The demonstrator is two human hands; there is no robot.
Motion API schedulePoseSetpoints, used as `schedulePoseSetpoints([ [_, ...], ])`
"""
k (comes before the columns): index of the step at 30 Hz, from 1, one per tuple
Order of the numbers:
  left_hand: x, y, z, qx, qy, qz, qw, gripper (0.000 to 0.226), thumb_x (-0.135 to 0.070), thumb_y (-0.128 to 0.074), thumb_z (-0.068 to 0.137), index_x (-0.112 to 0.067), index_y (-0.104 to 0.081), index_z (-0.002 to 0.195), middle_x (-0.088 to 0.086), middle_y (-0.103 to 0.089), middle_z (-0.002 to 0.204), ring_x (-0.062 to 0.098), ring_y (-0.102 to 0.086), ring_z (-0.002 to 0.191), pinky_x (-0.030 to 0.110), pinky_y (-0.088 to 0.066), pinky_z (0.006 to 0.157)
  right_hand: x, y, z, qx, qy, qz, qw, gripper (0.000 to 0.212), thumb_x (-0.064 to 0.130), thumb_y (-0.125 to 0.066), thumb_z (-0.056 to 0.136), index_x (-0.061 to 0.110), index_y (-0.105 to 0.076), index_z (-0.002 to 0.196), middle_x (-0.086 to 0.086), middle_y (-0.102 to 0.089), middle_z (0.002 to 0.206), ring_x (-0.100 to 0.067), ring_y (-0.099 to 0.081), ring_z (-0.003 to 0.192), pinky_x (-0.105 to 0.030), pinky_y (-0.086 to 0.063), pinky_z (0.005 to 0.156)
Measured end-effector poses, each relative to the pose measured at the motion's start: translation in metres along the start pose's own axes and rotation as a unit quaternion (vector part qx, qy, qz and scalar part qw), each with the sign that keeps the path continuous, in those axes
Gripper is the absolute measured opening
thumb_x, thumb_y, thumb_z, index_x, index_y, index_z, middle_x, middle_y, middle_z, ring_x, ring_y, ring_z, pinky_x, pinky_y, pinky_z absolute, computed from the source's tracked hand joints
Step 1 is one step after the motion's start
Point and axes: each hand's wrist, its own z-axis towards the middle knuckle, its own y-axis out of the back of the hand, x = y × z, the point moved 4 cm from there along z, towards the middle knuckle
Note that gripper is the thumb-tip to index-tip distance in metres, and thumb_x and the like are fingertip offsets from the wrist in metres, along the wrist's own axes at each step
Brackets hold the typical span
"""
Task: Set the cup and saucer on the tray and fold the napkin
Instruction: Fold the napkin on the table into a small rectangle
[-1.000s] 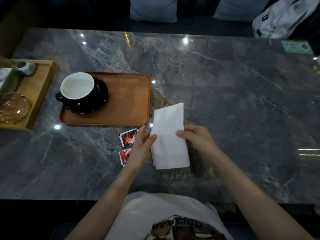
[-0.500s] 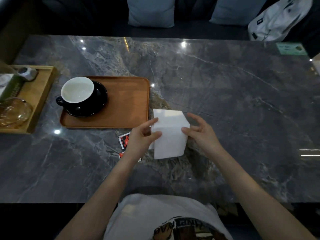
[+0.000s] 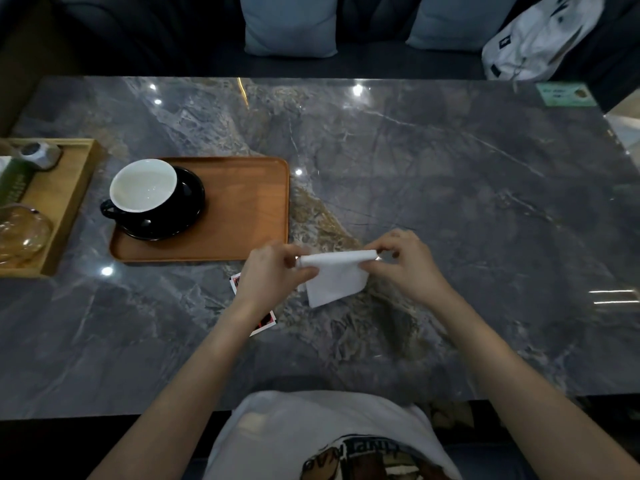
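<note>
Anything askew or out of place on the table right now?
Two small red packets lie loose on the table, partly under the left hand, off the tray. The cup sits off-centre on its saucer, at the tray's left end. No spills.

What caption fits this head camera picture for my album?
Both hands, left hand and right hand, pinch the napkin beside the tray holding cup and saucer.

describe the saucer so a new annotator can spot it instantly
Start at the grey marble table and find the flat brown tray left of centre. The saucer sits on the tray's left end, under a cup. It is the only glossy black disc; the cup above is white inside.
</note>
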Motion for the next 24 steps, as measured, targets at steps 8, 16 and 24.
schedulePoseSetpoints([
  [8, 0.018, -0.027, 0.008, 0.165, 0.195, -0.380, 0.889, 0.008, -0.014, -0.060, 0.087, -0.011, -0.065, 0.092, 0.003, -0.069, 0.078, 0.013, -0.064, 0.070, 0.022, -0.057, 0.063, -0.007, -0.005, 0.000, 0.056, -0.139, 0.294, 0.944, 0.003, 0.007, -0.063, 0.084, 0.008, -0.063, 0.087, -0.002, -0.063, 0.077, -0.006, -0.061, 0.065, -0.017, -0.051, 0.061],
  [16, 0.040, -0.057, 0.015, 0.067, 0.223, -0.259, 0.937, 0.036, -0.011, -0.074, 0.075, -0.003, -0.060, 0.107, -0.002, -0.059, 0.078, 0.012, -0.058, 0.070, 0.028, -0.055, 0.060, -0.043, -0.042, 0.008, 0.008, -0.256, 0.276, 0.927, 0.014, 0.008, -0.065, 0.084, 0.007, -0.055, 0.094, -0.006, -0.058, 0.075, -0.015, -0.054, 0.064, -0.018, -0.046, 0.044],
  [24, 0.026, -0.066, 0.002, 0.028, -0.028, 0.058, 0.998, 0.052, -0.033, -0.065, 0.076, -0.006, -0.057, 0.120, 0.016, -0.053, 0.126, 0.030, -0.049, 0.117, 0.033, -0.039, 0.098, -0.038, -0.051, 0.003, -0.060, -0.120, -0.113, 0.985, 0.033, 0.025, -0.053, 0.089, 0.012, -0.056, 0.119, -0.011, -0.055, 0.118, -0.026, -0.049, 0.110, -0.035, -0.042, 0.088],
])
